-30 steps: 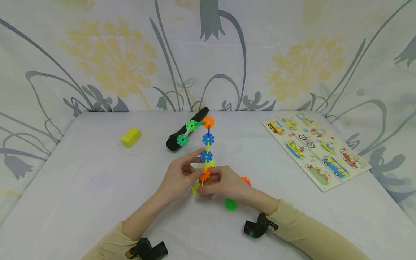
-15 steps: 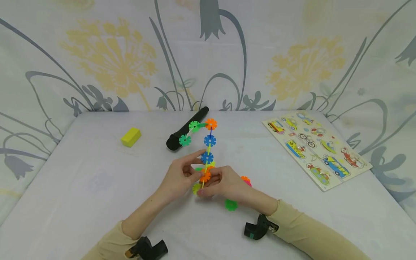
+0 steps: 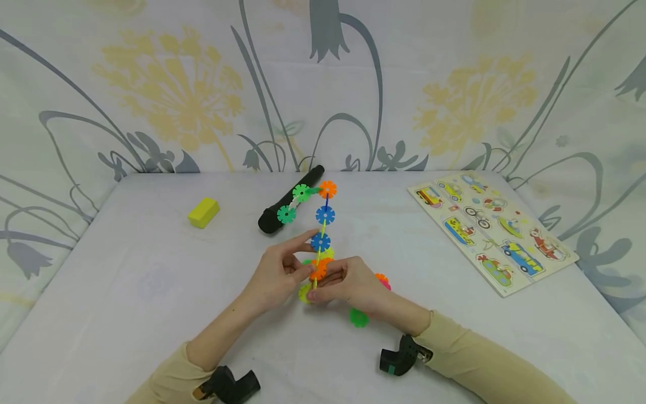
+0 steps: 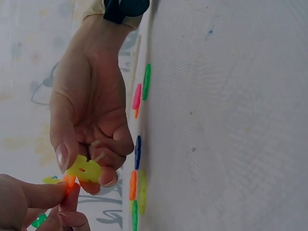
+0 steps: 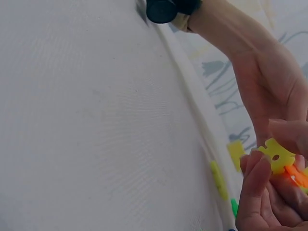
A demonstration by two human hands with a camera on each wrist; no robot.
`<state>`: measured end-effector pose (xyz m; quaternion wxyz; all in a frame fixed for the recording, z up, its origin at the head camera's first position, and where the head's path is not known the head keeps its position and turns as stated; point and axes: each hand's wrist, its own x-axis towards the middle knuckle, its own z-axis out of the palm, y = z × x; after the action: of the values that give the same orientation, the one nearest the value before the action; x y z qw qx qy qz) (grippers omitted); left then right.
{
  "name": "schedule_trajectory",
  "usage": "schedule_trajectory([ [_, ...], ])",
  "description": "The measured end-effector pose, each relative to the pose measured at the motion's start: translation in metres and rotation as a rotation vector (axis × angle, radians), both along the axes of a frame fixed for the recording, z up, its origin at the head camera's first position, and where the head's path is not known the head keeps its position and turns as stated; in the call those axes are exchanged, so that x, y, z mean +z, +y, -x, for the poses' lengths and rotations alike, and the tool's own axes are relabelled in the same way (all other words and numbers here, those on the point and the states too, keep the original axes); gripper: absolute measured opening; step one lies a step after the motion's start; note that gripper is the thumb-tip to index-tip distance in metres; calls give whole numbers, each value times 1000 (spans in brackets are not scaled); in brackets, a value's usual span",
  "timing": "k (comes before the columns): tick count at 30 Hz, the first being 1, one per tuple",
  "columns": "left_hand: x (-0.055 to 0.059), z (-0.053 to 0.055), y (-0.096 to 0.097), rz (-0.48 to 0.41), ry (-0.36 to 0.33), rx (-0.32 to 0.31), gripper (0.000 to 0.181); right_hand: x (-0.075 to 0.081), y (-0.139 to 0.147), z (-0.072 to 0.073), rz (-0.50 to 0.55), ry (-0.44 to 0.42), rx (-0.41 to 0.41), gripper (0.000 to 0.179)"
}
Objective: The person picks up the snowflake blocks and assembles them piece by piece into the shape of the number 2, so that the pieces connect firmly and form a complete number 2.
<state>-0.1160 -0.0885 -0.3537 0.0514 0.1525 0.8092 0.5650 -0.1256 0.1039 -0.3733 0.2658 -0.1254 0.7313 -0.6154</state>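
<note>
A chain of slotted plastic snowflake discs stands up between the hands, with a blue disc (image 3: 325, 215) midway and a teal disc (image 3: 286, 214) at its far end. The left hand (image 3: 276, 275) pinches an orange disc (image 3: 318, 271) low on this chain. From the other side, the right hand (image 3: 355, 287) holds a yellow disc (image 4: 86, 169) between thumb and fingers. In the right wrist view the yellow disc meets the orange disc (image 5: 297, 176) edge to edge, slotted at an angle. Fingers partly cover both.
Loose discs lie around the hands: a green disc (image 3: 359, 318), a pink disc (image 4: 137, 96) and a yellow disc (image 3: 305, 293). Behind the chain lies a black microphone (image 3: 271, 221). A yellow block (image 3: 203, 212) sits at left, a vehicle picture puzzle board (image 3: 492, 233) at right.
The upper part of the chain sways slightly right, then slightly up. Both hands keep nearly the same place and grip.
</note>
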Motion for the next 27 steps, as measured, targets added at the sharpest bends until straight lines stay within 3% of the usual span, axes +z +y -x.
schedule_trajectory([
  [11, 2, 0, 1, 18, 15, 22, 61, 0, 0, 0, 47, -35, -36, 31],
  [18, 1, -1, 2, 20, 2, 41, 62, 3, 2, 3, -11, -16, -17, 31],
  [27, 0, -1, 2, 18, 11, 17, 61, 0, 2, 3, -39, 8, 10, 35],
])
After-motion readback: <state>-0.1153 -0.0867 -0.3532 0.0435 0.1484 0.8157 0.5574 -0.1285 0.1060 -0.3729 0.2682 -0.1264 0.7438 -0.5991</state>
